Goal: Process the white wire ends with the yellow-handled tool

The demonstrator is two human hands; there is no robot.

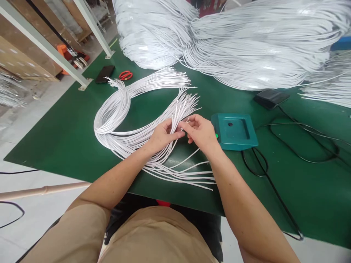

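A bundle of thin white cables point(112, 109) lies looped on the green table, its loose ends fanning out to the right. My left hand point(162, 136) is closed round several of these cables near their ends, thumb pointing right. My right hand point(201, 132) pinches at the cable tips just beside it, the fingertips close to my left hand's. Which strand lies between the right fingers is hard to make out. Below my hands, several separate strands spread toward the table's front edge. Right of my right hand sits a teal device point(235, 131) with a recessed top and a green light.
Huge coiled bundles of white cable point(246, 47) fill the table's back. Red-handled scissors point(125, 75) and a dark flat object point(105, 74) lie at the back left. A black box point(271, 98) and black cords point(304, 146) lie right. Pale posts point(93, 27) rise at the left edge.
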